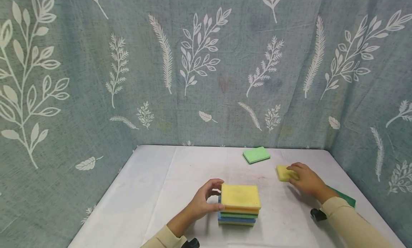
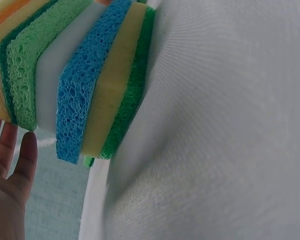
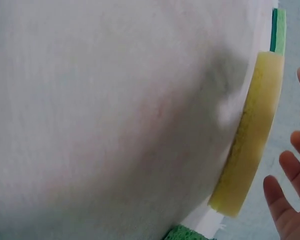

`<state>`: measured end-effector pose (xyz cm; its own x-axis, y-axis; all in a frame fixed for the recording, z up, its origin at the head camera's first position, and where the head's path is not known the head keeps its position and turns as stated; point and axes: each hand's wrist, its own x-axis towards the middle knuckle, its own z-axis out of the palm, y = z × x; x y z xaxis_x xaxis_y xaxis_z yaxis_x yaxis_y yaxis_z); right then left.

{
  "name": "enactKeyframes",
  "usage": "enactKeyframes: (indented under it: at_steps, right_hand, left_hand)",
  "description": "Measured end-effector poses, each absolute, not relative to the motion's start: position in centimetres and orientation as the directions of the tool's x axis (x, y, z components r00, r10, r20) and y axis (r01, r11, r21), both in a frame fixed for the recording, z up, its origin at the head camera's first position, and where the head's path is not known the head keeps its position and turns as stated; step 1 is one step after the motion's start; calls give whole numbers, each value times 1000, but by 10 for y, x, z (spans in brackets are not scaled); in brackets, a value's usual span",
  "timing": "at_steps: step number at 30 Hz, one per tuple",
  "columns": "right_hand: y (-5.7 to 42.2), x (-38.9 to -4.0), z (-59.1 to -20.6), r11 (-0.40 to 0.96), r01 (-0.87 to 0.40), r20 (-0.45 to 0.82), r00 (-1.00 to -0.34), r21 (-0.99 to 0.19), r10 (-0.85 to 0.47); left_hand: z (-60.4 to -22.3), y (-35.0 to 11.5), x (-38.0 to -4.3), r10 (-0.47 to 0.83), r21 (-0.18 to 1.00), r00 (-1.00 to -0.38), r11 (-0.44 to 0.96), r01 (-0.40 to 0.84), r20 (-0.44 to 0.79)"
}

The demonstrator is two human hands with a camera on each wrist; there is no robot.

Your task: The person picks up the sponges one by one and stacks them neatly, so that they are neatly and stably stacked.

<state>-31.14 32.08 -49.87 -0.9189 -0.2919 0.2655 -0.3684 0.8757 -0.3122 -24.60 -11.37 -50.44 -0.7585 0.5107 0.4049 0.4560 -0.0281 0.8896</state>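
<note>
A stack of several sponges [image 1: 240,197] stands on the table in front of me, with a yellow one on top. In the left wrist view its layers include light green, white and a porous blue sponge [image 2: 77,107] above a yellow and green one. My left hand [image 1: 206,201] holds the stack's left side, thumb at the front corner and fingers round the back. To the right, my right hand [image 1: 307,180] reaches over a yellow sponge [image 1: 283,173] lying flat. The right wrist view has its fingers [image 3: 295,167] spread beside that sponge, with a gap between.
A light green sponge [image 1: 256,154] with a dark underside lies near the table's back edge. Partly behind the right forearm is a dark green sponge [image 1: 346,197]. White cloth covers the table [image 1: 180,169], and a leaf-patterned grey-green curtain [image 1: 206,108] encloses its back and sides.
</note>
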Motion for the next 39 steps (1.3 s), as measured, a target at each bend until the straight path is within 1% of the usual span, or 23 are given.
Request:
enactKeyframes:
  at_steps: [7, 10, 16, 22, 27, 31, 34, 39]
  right_hand:
    - [324, -312, -503, 903, -316, 168, -946, -291, -276]
    - [322, -313, -503, 919, -289, 131, -956, -268, -262]
    - [324, -318, -499, 945, -247, 104, -968, -215, -229]
    - [330, -321, -505, 950, -151, 39, -989, -274, -145]
    - [328, -321, -507, 945, -163, 67, -986, -284, -150]
    - [326, -323, -506, 934, -176, 93, -984, -310, -154]
    - [326, -326, -508, 933, -162, 81, -986, -322, -144]
    - [329, -330, -510, 941, -98, 51, -995, -324, -86]
  left_hand:
    - [-505, -112, -248, 519, 878, -740, -42, 478, 427]
    - [-504, -111, -248, 522, 879, -742, -36, 475, 422]
    - [-504, -113, -248, 516, 892, -759, -22, 451, 397]
    - [-507, -114, -246, 516, 899, -764, -25, 437, 386]
    - [-508, -114, -246, 520, 899, -763, -24, 437, 384]
    - [-507, -114, -246, 511, 886, -756, -28, 462, 410]
    - [-506, -114, -246, 518, 882, -746, -36, 470, 419]
    - [-505, -114, -246, 523, 881, -738, -56, 470, 427]
